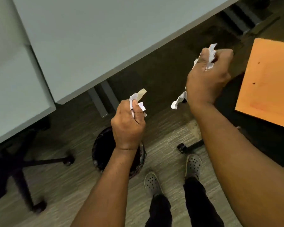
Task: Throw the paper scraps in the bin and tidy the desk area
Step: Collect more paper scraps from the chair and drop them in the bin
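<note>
Head view, looking straight down: I see both of my hands closed into fists over the carpet. My left hand (128, 123) is clenched around a wad of white paper scraps (138, 102) with a tan strip poking out the top, and it sits directly above the black bin (103, 151), whose liner rim shows on either side of my wrist. My right hand (208, 74) is higher and further out, fisted on a second bunch of crumpled scraps (211, 54); a loose white tail of paper (179, 100) hangs below that fist, in the open gap between the two hands.

Along the upper left, the long grey edge of the bench (88, 46) runs diagonally, its near corner just beyond my left hand, with grey legs underneath. An orange wooden top (267, 82) has its corner just right of my right wrist. An office chair base (31, 164) spreads its castors to the left of the bin, near but not touching it. My two shoes (170, 174) stand just right of the bin on clear carpet.
</note>
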Demonstrator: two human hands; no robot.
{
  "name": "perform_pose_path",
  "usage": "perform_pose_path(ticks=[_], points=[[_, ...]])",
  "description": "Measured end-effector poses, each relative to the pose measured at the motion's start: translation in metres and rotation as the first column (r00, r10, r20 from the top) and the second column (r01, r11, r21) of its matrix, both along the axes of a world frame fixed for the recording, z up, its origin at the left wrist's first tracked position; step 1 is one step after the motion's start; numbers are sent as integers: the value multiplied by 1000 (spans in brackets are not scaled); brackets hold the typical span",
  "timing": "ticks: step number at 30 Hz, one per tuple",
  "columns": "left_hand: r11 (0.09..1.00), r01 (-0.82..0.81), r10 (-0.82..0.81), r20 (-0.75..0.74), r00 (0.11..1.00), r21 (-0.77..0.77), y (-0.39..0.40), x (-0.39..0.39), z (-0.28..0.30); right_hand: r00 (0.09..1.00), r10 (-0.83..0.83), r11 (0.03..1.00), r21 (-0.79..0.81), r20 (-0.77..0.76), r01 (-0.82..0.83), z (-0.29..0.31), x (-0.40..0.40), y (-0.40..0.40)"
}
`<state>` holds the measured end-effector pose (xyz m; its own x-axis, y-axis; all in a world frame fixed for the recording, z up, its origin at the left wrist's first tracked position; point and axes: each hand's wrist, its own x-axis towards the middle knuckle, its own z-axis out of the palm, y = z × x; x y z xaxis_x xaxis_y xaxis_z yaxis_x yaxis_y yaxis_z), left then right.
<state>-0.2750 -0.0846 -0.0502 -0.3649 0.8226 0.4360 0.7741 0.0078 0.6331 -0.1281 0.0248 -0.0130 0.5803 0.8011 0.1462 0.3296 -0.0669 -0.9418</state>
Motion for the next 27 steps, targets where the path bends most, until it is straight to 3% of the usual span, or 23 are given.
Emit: perform_pose_path(ticks=[5,11,15,18,21,23,27], points=[[957,-264,262,-36,964,-117,-82,-70,-51,969,200,969,-114,-144,-217,-52,-96,-54],[820,-487,514,11,858,-302,-139,-114,-124,921,377,886,-254,-96,-388,-144,-181,-126],[761,-528,576,20,817,-377,-154,-125,-183,891,447,836,-318,-75,-447,-211,-216,-159],[726,-505,585,32,811,-467,-163,-129,-225,816,577,762,-341,-32,-551,-257,-229,-180],[721,-473,555,14,831,-507,-173,-131,-259,678,735,624,-404,11,-669,-297,-231,-192],[678,-432,539,4,842,-595,-177,-134,-276,513,856,474,-486,60,-735,-317,-230,-195],[387,-222,292,-110,950,-895,-190,-141,-303,80,996,78,-765,34,-639,-343,-215,-199]])
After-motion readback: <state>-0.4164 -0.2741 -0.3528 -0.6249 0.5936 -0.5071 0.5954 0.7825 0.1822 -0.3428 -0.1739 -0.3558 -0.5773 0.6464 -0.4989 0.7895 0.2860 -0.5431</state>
